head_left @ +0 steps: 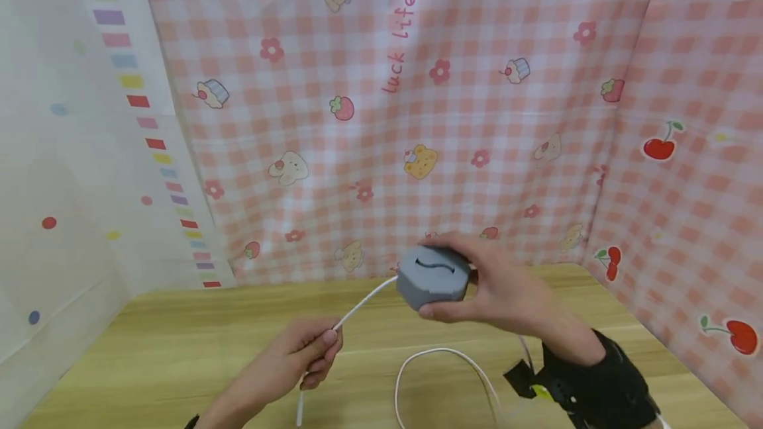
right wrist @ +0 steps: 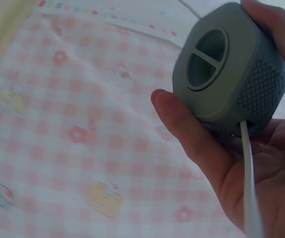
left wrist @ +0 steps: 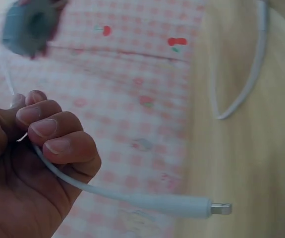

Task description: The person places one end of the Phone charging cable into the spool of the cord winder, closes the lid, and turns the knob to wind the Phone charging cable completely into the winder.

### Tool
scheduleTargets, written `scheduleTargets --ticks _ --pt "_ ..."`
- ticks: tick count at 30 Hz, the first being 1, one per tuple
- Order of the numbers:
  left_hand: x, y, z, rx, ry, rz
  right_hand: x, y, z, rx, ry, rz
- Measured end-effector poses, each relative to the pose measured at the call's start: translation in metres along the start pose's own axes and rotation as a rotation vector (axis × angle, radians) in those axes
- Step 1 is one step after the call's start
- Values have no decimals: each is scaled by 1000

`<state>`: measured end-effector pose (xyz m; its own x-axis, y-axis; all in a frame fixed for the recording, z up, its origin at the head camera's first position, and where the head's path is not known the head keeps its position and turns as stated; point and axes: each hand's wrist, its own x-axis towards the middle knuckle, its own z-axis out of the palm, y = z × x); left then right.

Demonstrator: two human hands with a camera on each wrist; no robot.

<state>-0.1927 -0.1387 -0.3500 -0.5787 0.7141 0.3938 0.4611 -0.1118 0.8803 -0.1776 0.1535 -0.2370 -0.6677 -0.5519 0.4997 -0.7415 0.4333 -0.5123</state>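
Note:
My right hand (head_left: 507, 290) grips a grey faceted cable winder (head_left: 435, 277) by its sides, above the table. In the right wrist view the winder (right wrist: 221, 74) shows a round recess with a bar across it and textured side faces. A white charging cable (head_left: 372, 293) runs from the winder's left side to my left hand (head_left: 298, 353), which pinches it between thumb and curled fingers. Below that hand hangs the cable's end, a white plug (left wrist: 182, 206) with a metal tip. Another stretch of cable (right wrist: 249, 183) leaves a slot in the winder near the right palm.
A loop of the white cable (head_left: 444, 349) lies on the wooden table (head_left: 197, 323) in front. Pink checked cloth (head_left: 369, 131) hangs behind, with a white dotted sheet (head_left: 65, 171) at left and cherry-patterned cloth (head_left: 685, 184) at right. A black wrist strap (head_left: 602, 382) circles the right wrist.

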Motion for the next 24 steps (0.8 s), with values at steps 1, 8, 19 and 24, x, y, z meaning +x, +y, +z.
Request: scheduleTargets --ticks 1,8,19,24 --pt "-2 -3 1 -2 4 3 4 -2 -8 -22 -1 21" --pt "-1 -12 19 -139 8 34 29 -20 -28 -179 -63 1" --pt "38 35 44 -114 258 90 51 -44 -4 -146 -150 -176" --pt "35 27 50 -148 236 61 54 -53 -22 -111 -90 -189"
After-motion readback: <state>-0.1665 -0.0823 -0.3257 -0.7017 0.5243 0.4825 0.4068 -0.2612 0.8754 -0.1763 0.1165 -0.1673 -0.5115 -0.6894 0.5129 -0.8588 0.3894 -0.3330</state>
